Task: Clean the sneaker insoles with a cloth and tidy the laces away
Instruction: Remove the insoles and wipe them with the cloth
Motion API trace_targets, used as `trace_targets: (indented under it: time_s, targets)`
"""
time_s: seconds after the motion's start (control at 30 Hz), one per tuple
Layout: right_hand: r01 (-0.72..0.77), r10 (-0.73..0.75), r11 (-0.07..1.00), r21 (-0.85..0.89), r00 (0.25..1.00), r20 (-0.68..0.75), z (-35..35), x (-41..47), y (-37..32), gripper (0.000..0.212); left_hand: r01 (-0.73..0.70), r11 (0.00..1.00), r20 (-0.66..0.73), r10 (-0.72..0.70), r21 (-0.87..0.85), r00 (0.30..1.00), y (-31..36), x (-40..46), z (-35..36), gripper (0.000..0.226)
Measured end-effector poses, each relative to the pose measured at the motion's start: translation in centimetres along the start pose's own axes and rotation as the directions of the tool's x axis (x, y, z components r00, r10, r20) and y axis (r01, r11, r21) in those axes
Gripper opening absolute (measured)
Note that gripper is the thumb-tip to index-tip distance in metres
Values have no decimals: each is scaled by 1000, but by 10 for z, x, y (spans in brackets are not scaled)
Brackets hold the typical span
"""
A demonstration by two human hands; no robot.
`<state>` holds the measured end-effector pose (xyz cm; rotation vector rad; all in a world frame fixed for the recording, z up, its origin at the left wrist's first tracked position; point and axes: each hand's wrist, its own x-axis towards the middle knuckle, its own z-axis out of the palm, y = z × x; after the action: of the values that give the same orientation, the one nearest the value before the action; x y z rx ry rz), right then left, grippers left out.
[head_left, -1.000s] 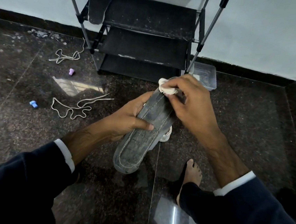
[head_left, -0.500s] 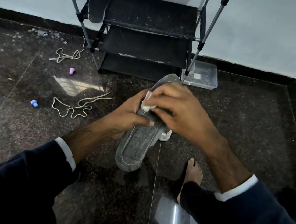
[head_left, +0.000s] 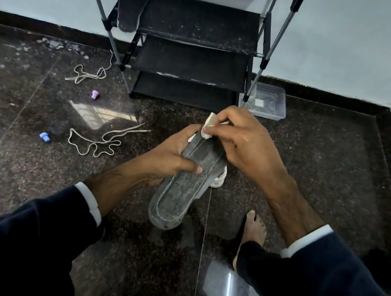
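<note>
A grey insole (head_left: 177, 194) is held above the floor, its near end pointing toward me. My left hand (head_left: 172, 155) grips its left edge, thumb across the top. My right hand (head_left: 241, 140) pinches a small white cloth (head_left: 208, 125) against the insole's far end. A white sneaker (head_left: 218, 180) lies under the insole, mostly hidden. A second dark insole (head_left: 132, 5) leans on the shoe rack's top shelf. Two pale laces lie loose on the floor, one lace (head_left: 98, 142) at the left and another lace (head_left: 87, 75) farther back.
A black shoe rack (head_left: 195, 51) with metal poles stands against the wall. A clear plastic box (head_left: 264, 103) sits by its right leg. A purple cap (head_left: 95, 94) and a blue cap (head_left: 45, 137) lie on the dark stone floor. My bare foot (head_left: 252, 228) rests at the right.
My right hand slid the cloth down the insole toward me, then back up to its far end. The left hand kept its grip.
</note>
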<state>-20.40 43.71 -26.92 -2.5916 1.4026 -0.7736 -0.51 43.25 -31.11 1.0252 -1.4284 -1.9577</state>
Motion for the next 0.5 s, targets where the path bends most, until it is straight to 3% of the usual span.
trace_targets:
  time_s: [0.1, 0.2, 0.43, 0.5]
  targets:
    - [130, -135, 989, 76, 988, 73, 4, 0, -20, 17, -33, 999, -29, 34, 27, 999, 3, 0, -2, 77]
    - [191, -194, 981, 35, 962, 191, 13, 1, -30, 21, -54, 997, -47, 56, 57, 997, 4, 1, -4, 74]
    - [-33, 35, 998, 47, 998, -54, 4, -1, 2, 18, -55, 998, -44, 54, -8, 998, 4, 1, -4, 84]
    - [-34, 40, 996, 76, 996, -77, 2, -1, -1, 18, -72, 997, -40, 72, -7, 997, 5, 0, -3, 84]
